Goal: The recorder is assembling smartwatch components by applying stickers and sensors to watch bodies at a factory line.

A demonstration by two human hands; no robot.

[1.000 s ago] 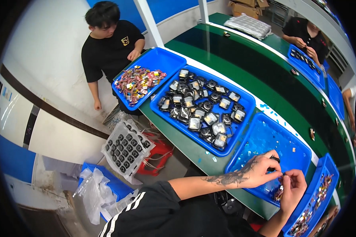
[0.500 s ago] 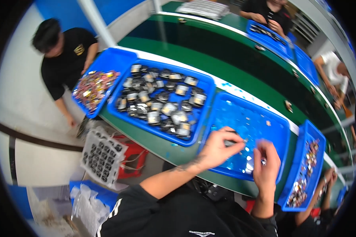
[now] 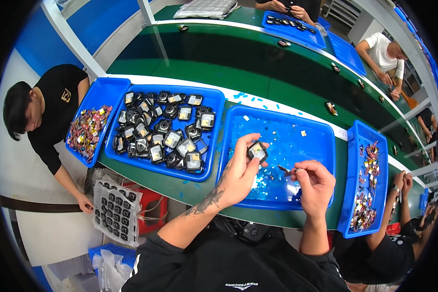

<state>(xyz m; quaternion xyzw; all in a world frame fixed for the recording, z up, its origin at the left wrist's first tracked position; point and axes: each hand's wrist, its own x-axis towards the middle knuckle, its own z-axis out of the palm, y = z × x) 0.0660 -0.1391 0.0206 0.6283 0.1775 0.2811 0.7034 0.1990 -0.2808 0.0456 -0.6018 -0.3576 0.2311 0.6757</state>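
Housing (image 3: 257, 152), black and squarish, is pinched between the left hand's (image 3: 238, 177) thumb and fingers; the right hand (image 3: 317, 187) grips a thin dark strip (image 3: 285, 170) by one end. The strip's long axis points leftward, roughly at the housing, just apart from it. Beneath the hands lies a wide tray (image 3: 316, 143) strewn with blue film bits (image 3: 262, 183); left of them, a tray (image 3: 216, 131) of similar housings (image 3: 172, 139); right, a narrow tray (image 3: 366, 132) of small colourful parts (image 3: 364, 214).
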